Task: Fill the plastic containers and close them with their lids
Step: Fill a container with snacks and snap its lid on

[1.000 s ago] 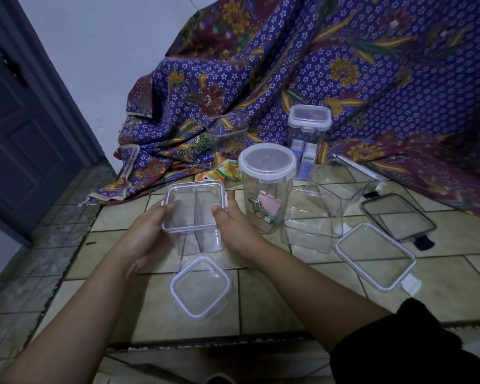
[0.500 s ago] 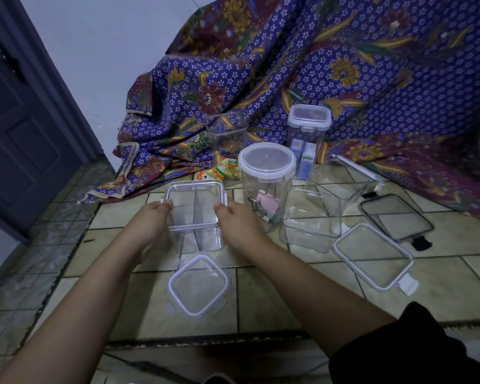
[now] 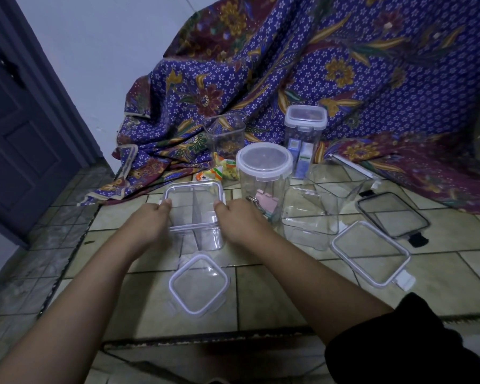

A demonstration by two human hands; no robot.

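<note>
While square container stands lidded, left hand grips its left side, right hand its right side.

Three lidded containers, three open containers, three loose lids, two hands, one snack packet.
</note>
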